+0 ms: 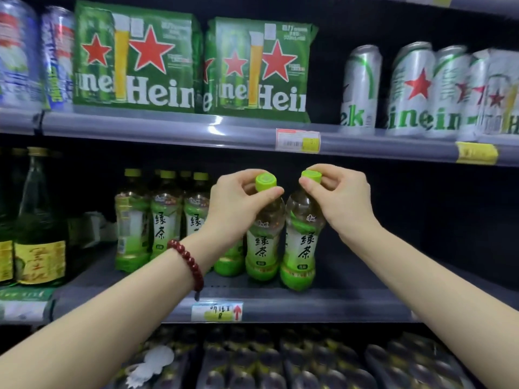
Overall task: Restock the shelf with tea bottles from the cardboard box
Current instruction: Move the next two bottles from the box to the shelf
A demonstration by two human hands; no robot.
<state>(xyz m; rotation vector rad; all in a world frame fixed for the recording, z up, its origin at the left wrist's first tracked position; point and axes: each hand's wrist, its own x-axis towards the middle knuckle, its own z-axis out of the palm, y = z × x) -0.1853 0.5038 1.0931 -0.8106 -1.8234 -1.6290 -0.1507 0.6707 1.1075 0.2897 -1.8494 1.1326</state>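
Dark shelving unit fills the view — three tiers visible, grey front rails with price tags. Above both hands, on the upper tier: two green Heineken multipacks side by side, and to the right of them a row of silver Heineken cans. Far above and left of the left hand, blue-and-silver cans, blurred.

Middle tier, level with the hands: tall green glass bottles with yellow labels stand well to the left of the left hand. Between those and the left hand, a cluster of green tea bottles stands upright, yellow-green caps, some partly hidden behind the left wrist. To the right of the right hand the tier is dark; nothing can be made out there.

Below the forearms, the bottom tier holds dark wrapped packs, blurred.

Left hand — thumb and fingers pinched on the neck, just under the cap, of the left tea bottle. Right hand pinched likewise around the cap of the right tea bottle. Both bottles upright near the shelf's front edge, sides touching or nearly so; whether their bases rest fully on the shelf cannot be told.

Dark red bead bracelet on the left wrist.
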